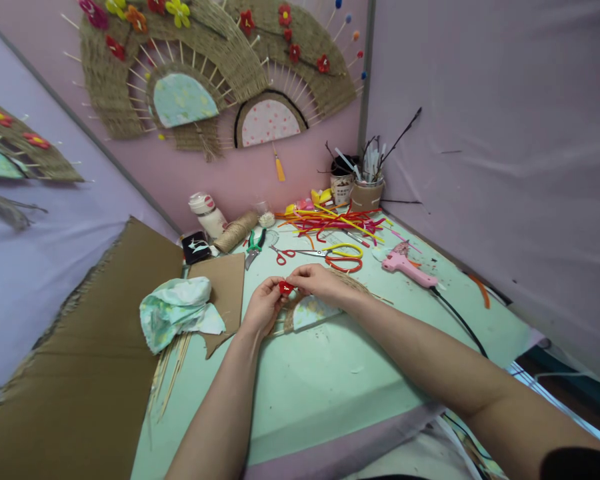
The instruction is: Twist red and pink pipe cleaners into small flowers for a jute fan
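Between my two hands sits a small red flower [285, 288], with a pale bit at its centre. My left hand [266, 303] pinches it from the left. From the right, the fingertips of my right hand [316, 283] are closed at its edge. Under and behind my hands lies a woven twine fan [310, 312] with a pale floral cloth half-circle, partly covered by my right hand and forearm. Just beyond my hands are scissors with yellow and red handles [343, 253] and small red-handled scissors [283, 254].
A pink glue gun [407, 265] with a black cord lies right. Pipe cleaners [335, 223] are heaped at the back, near pruning shears [255, 249] and a twine roll [236, 231]. Left are crumpled cloth [180, 310], thin sticks [173, 373] and cardboard [90, 353]. Finished fans [105, 87] hang on the wall.
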Motion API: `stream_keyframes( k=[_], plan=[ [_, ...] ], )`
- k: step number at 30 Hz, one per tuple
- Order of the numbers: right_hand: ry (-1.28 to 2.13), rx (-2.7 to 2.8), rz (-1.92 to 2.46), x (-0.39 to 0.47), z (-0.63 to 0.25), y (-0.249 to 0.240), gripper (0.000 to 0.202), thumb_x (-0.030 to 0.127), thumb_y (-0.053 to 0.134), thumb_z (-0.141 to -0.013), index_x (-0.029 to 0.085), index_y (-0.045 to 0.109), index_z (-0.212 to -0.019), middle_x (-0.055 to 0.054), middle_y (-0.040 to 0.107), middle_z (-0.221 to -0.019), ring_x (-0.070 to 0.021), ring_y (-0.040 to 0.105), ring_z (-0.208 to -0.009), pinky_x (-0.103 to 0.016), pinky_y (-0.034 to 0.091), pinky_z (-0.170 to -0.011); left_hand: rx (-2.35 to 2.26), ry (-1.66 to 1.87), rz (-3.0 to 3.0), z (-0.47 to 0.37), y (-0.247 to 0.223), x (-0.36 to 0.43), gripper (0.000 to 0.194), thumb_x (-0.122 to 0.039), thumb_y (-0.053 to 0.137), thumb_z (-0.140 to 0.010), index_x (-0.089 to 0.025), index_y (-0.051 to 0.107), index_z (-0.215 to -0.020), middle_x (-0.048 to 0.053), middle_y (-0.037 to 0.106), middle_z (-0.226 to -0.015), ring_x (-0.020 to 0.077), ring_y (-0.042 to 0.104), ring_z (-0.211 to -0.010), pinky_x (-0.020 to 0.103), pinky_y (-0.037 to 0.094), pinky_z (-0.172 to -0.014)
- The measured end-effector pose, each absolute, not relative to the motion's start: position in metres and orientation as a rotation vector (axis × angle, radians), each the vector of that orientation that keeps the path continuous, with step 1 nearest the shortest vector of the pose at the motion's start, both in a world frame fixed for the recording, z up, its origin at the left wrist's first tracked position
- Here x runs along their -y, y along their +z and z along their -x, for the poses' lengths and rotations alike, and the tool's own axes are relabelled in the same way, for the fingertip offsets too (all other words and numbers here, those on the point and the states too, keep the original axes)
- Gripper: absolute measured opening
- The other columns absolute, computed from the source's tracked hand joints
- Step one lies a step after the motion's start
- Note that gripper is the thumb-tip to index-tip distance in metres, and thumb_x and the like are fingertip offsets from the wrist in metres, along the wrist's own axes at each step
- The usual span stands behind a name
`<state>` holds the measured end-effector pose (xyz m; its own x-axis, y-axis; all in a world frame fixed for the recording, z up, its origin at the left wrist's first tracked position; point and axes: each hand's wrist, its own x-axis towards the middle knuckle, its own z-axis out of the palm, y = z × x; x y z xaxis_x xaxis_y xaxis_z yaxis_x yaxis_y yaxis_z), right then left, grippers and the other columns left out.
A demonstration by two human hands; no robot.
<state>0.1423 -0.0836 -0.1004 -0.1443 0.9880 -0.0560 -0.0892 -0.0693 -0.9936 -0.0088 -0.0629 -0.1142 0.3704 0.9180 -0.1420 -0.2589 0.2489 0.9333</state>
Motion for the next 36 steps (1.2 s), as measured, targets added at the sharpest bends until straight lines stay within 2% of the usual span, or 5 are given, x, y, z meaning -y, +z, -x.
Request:
stream_keyframes(
  k=[7,14,18,26,36],
  plan=[
    [1.335,1.368,1.186,0.080,-0.144,-0.110,0.028,0.044,0.065,-0.072,0.016,0.066,-0.072,-0.002,0.066,-0.067,-0.0132,0.059,-0.060,-0.021,0.043,-0.054,-0.859,0.910,-1.162,0.012,-0.116,0.063,0.019,-0.027,0.070,-0.066,-0.016,0.057,-0.075,-0.003,0.053,-0.065,0.0055,0.043,-0.053,0.017,0.033,-0.051],
    [1.329,1.295,1.149,0.080,-0.142,-0.107,0.029,0.043,0.064,-0.072,0.014,0.063,-0.071,0.002,0.058,-0.058,-0.0088,0.050,-0.052,-0.019,0.039,-0.050,-0.866,0.927,-1.105,0.011,-0.114,0.063,0.022,-0.027,0.072,-0.064,-0.015,0.057,-0.076,-0.003,0.054,-0.066,0.0052,0.044,-0.054,0.017,0.036,-0.052],
    [1.333,1.232,1.135,0.079,-0.143,-0.106,0.034,0.049,0.060,-0.075,0.015,0.060,-0.072,0.005,0.047,-0.050,-0.0073,0.044,-0.046,-0.019,0.037,-0.046,-0.778,0.958,-0.940,0.013,-0.113,0.059,0.021,-0.021,0.073,-0.064,-0.014,0.057,-0.077,-0.002,0.056,-0.068,0.0047,0.048,-0.057,0.015,0.039,-0.053],
    [1.287,1.259,1.138,0.075,-0.142,-0.114,0.040,0.053,0.056,-0.076,0.014,0.061,-0.075,0.005,0.044,-0.051,-0.0070,0.040,-0.046,-0.019,0.035,-0.045,-0.741,1.065,-0.678,0.018,-0.109,0.055,0.021,-0.004,0.068,-0.066,-0.014,0.059,-0.082,0.003,0.063,-0.080,0.0076,0.060,-0.071,0.015,0.049,-0.063],
    [1.103,1.346,1.234,0.074,-0.145,-0.112,0.036,0.047,0.051,-0.080,0.015,0.064,-0.075,0.002,0.053,-0.059,-0.0100,0.046,-0.054,-0.021,0.037,-0.052,-0.899,1.240,-0.638,0.026,-0.116,0.042,0.018,0.001,0.060,-0.071,-0.014,0.061,-0.082,0.005,0.068,-0.086,0.0099,0.065,-0.079,0.016,0.053,-0.070]
  ],
)
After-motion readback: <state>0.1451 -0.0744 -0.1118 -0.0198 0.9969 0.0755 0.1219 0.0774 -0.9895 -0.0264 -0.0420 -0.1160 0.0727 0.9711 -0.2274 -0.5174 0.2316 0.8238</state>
